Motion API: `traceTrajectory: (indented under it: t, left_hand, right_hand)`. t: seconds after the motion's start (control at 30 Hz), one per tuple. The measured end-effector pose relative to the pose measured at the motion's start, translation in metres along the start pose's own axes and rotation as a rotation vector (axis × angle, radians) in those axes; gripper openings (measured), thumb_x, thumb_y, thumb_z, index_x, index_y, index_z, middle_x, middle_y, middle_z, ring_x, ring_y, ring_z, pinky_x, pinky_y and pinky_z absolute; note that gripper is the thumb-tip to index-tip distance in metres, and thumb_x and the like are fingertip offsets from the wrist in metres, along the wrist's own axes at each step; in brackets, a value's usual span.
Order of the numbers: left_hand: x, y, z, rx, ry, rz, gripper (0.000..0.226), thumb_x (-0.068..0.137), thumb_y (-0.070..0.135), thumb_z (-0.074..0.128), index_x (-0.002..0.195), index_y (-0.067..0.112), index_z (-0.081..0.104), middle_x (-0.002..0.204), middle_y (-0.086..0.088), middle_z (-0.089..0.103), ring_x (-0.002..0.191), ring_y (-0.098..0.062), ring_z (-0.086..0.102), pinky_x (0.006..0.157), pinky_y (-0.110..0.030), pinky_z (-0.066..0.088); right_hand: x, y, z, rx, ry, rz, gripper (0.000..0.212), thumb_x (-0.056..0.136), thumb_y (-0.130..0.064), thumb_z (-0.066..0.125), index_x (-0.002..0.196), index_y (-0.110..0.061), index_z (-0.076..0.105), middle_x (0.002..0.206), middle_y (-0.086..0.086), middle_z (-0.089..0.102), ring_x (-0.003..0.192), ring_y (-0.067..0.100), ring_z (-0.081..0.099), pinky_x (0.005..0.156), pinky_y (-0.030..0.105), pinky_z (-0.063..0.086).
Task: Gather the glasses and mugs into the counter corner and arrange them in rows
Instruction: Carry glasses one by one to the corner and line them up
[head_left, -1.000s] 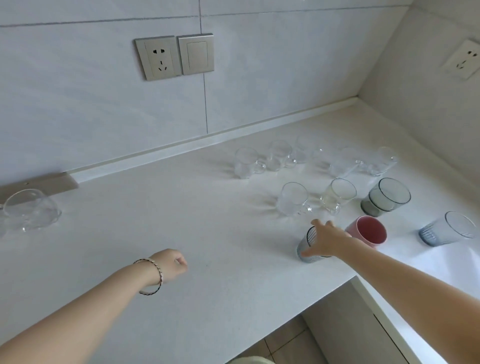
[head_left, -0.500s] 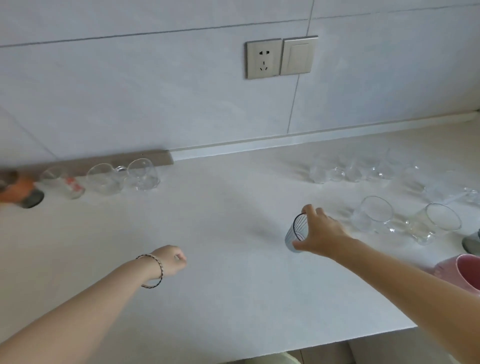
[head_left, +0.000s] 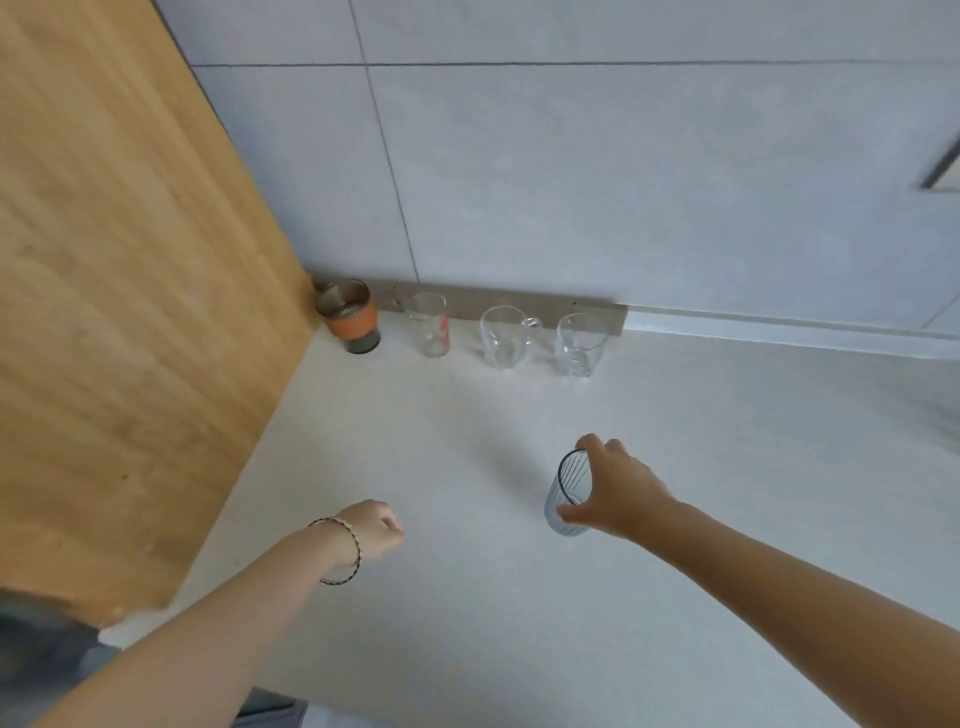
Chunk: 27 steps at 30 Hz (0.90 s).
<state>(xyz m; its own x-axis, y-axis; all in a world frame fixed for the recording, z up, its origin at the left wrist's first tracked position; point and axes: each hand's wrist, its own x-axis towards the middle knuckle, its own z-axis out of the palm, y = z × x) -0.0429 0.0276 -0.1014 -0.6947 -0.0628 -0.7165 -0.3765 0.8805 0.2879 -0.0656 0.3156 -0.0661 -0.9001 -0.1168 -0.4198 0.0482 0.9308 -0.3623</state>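
Observation:
My right hand (head_left: 621, 491) grips a ribbed bluish glass (head_left: 567, 493) by its rim and side, held just above the white counter (head_left: 467, 597). In the corner against the wall stands a row: a mug with an orange sleeve (head_left: 349, 318), a clear glass with red print (head_left: 429, 325), a clear glass mug (head_left: 503, 336) and another clear glass (head_left: 579, 338). My left hand (head_left: 375, 527), a bracelet on its wrist, is a closed fist over the counter and holds nothing.
A wooden panel (head_left: 119, 291) walls off the left side of the counter. Grey tiled wall (head_left: 623, 182) runs along the back with a grey strip at its foot. The counter's front edge lies at bottom left.
The view has swung left to the counter corner. My right hand has carried the ribbed glass leftward from the other glasses toward the row; the left fist has kept its pose.

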Motion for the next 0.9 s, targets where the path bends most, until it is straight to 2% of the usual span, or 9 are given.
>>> traceTrajectory:
  t: [0.07,0.13,0.23,0.33,0.43,0.77,0.9]
  left_hand:
    - [0.008,-0.03,-0.022,0.025,-0.002,-0.003,0.012,0.089,0.018,0.043,0.081,0.022,0.052,0.07,0.013,0.049,0.079,-0.016,0.053,0.06,-0.019,0.039]
    - [0.012,-0.056,-0.042,0.062,-0.027,-0.012,0.017,0.089,0.016,0.041,0.074,0.022,0.048,0.068,0.006,0.047,0.074,-0.019,0.047,0.052,-0.018,0.031]
    - [0.022,-0.086,-0.069,0.083,-0.057,-0.015,0.019,0.088,0.014,0.04,0.075,0.025,0.048,0.078,-0.001,0.044,0.071,-0.019,0.042,0.055,-0.023,0.029]
    - [0.037,-0.108,-0.092,0.067,-0.039,-0.012,0.033,0.085,0.011,0.04,0.057,0.026,0.031,0.063,0.002,0.031,0.054,-0.015,0.03,0.049,-0.024,0.018]
    - [0.051,-0.121,-0.105,0.02,-0.026,-0.021,0.036,0.084,0.012,0.041,0.054,0.026,0.027,0.059,0.004,0.026,0.048,-0.012,0.024,0.048,-0.024,0.016]
    - [0.072,-0.136,-0.108,-0.119,-0.074,-0.028,0.035,0.085,0.013,0.041,0.055,0.026,0.029,0.058,0.003,0.031,0.051,-0.012,0.026,0.049,-0.024,0.018]
    - [0.076,-0.137,-0.11,-0.12,-0.094,-0.013,0.035,0.086,0.013,0.041,0.055,0.026,0.029,0.056,0.003,0.03,0.049,-0.011,0.025,0.049,-0.023,0.018]
  right_hand:
    - [0.019,-0.045,0.013,0.009,-0.014,-0.013,0.077,0.069,-0.046,0.071,0.133,-0.023,0.034,0.124,0.007,0.046,0.11,0.03,0.056,0.086,0.032,0.046]
    - [0.039,-0.088,0.023,0.016,-0.021,-0.023,0.079,0.07,-0.046,0.072,0.135,-0.023,0.034,0.126,0.008,0.045,0.111,0.031,0.056,0.089,0.034,0.047]
    - [0.072,-0.148,0.035,-0.002,-0.004,-0.044,0.078,0.071,-0.047,0.072,0.134,-0.021,0.035,0.126,0.01,0.046,0.111,0.032,0.056,0.089,0.035,0.047]
    - [0.108,-0.204,0.043,-0.041,0.022,-0.067,0.079,0.071,-0.05,0.072,0.134,-0.019,0.035,0.126,0.012,0.047,0.112,0.032,0.056,0.088,0.036,0.047]
    - [0.141,-0.249,0.05,-0.045,0.036,-0.09,0.079,0.072,-0.049,0.073,0.133,-0.016,0.035,0.126,0.014,0.046,0.114,0.034,0.054,0.088,0.039,0.047]
    - [0.198,-0.317,0.073,-0.003,0.067,-0.098,0.08,0.072,-0.043,0.075,0.135,-0.014,0.034,0.132,0.014,0.04,0.121,0.034,0.044,0.089,0.04,0.046]
    - [0.199,-0.321,0.078,0.166,0.05,-0.101,0.089,0.071,-0.039,0.078,0.139,-0.008,0.03,0.134,0.015,0.037,0.123,0.032,0.043,0.092,0.039,0.046]
